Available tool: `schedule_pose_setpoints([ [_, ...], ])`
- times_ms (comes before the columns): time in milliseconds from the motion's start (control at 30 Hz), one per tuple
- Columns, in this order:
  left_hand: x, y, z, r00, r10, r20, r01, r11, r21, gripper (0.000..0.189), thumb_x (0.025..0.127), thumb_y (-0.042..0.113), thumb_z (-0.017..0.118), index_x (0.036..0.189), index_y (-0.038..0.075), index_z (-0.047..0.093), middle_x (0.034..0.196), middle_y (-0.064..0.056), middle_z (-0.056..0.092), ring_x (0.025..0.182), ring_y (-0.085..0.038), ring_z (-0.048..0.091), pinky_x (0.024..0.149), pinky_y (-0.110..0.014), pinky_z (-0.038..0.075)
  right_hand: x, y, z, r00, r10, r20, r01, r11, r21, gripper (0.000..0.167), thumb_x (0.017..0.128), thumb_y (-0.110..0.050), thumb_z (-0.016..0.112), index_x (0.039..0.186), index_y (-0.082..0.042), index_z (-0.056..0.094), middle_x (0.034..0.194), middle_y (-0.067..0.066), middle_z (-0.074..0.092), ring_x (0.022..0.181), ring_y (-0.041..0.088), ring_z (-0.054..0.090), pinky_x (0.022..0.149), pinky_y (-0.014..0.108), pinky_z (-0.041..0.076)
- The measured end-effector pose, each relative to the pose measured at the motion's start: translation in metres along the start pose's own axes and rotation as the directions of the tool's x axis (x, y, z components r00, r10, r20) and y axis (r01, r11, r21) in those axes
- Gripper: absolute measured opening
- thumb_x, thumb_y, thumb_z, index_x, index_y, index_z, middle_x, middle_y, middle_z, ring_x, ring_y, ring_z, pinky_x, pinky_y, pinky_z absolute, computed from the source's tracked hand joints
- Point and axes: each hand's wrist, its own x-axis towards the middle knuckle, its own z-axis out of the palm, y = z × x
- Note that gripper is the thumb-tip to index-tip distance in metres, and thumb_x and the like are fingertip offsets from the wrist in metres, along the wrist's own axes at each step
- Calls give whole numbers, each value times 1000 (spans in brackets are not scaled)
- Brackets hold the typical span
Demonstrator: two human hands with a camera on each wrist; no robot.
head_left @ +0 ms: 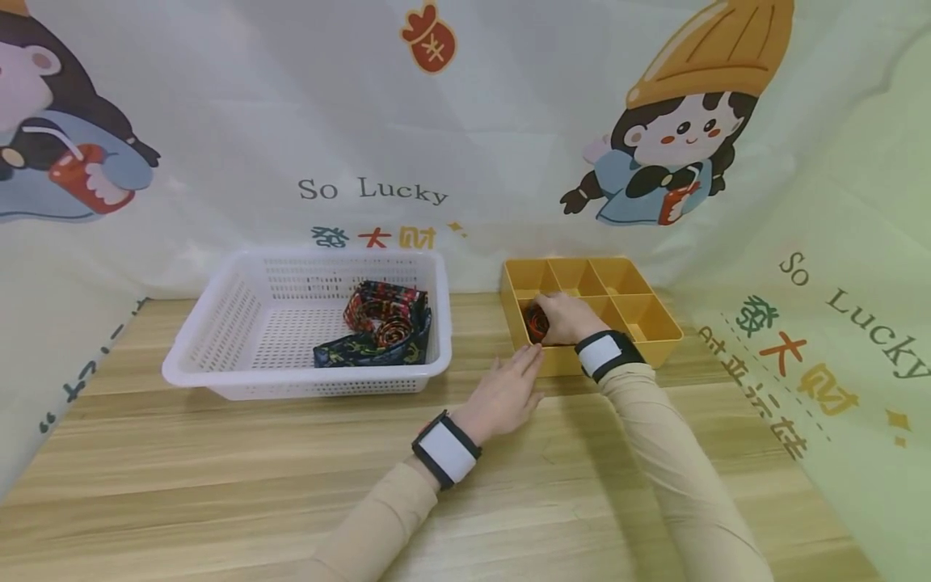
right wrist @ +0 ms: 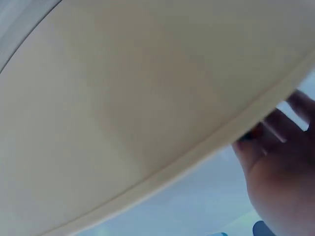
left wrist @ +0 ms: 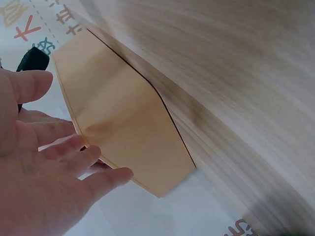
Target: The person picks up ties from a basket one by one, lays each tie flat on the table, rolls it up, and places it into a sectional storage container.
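Observation:
In the head view, a rolled-up red and black necktie (head_left: 537, 322) sits low in the front left compartment of a yellow divided box (head_left: 563, 362). My right hand (head_left: 570, 317) reaches over the front rim and pinches that roll; its fingers are partly hidden inside the compartment. In the right wrist view the box wall (right wrist: 138, 123) covers much of the picture, with my right hand (right wrist: 285, 177) past its rim. My left hand (head_left: 504, 398) has its fingers stretched out, the tips at the box's front left corner. The left wrist view shows these fingers along the rim.
Left of the box stands a white perforated basket (head_left: 305, 377). Inside it lie a red plaid necktie (head_left: 381, 293) and a dark blue patterned one (head_left: 364, 353), around a red coil (head_left: 393, 331). A printed cloth (head_left: 494, 145) hangs behind the wooden table (head_left: 218, 469).

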Motion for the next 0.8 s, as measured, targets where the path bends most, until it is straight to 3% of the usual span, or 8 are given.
schedule_pose_setpoints([
  [133, -2, -1, 0, 1000, -8, 0, 8, 1000, -8, 59, 99, 31, 47, 148, 3, 29, 158, -11, 23, 145, -26, 26, 111, -53, 34, 6, -2, 7, 997, -12, 71, 13, 1000, -15, 52, 78, -14, 73, 126, -5, 54, 118, 18, 63, 104, 34, 62, 88, 46, 52],
  [267, -2, -1, 0, 1000, -10, 0, 10, 1000, -16, 59, 99, 32, 47, 148, 5, 30, 158, -10, 24, 145, -26, 27, 110, -54, 35, 9, -4, 9, 988, 30, 153, -29, 999, -14, 48, 85, -7, 66, 130, -5, 50, 128, 18, 56, 109, 34, 59, 92, 46, 50],
  [533, -1, -1, -1, 999, -17, 27, 18, 999, -33, 58, 99, 33, 46, 149, 8, 28, 159, -7, 20, 145, -27, 26, 109, -55, 34, 1, -5, -3, 977, 38, 209, -61, 993, 104, 64, 84, -12, 67, 142, -8, 40, 141, 24, 43, 126, 40, 47, 101, 53, 43],
  [667, -1, -2, 1, 1000, -19, 22, 20, 999, -48, 58, 99, 33, 46, 149, 10, 29, 159, -7, 19, 145, -28, 26, 109, -56, 34, -16, -9, -18, 991, 75, 107, -95, 977, 193, 62, 84, -16, 70, 138, -1, 44, 141, 28, 42, 127, 44, 44, 101, 55, 42],
  [733, -1, -1, 2, 1000, -18, 12, 19, 999, -50, 59, 99, 33, 47, 149, 10, 28, 159, -7, 19, 144, -29, 27, 108, -56, 35, -27, -14, -21, 994, 108, -18, -101, 967, 232, 50, 86, -16, 68, 129, 3, 51, 129, 27, 53, 115, 41, 55, 93, 51, 48],
  [800, -1, -1, 3, 1000, -18, 3, 19, 998, -53, 59, 99, 33, 47, 149, 9, 27, 159, -8, 19, 144, -29, 28, 108, -56, 35, -39, -21, -19, 977, 136, -166, -90, 962, 259, 35, 89, -15, 65, 117, 5, 58, 111, 24, 64, 96, 35, 63, 81, 45, 53],
])
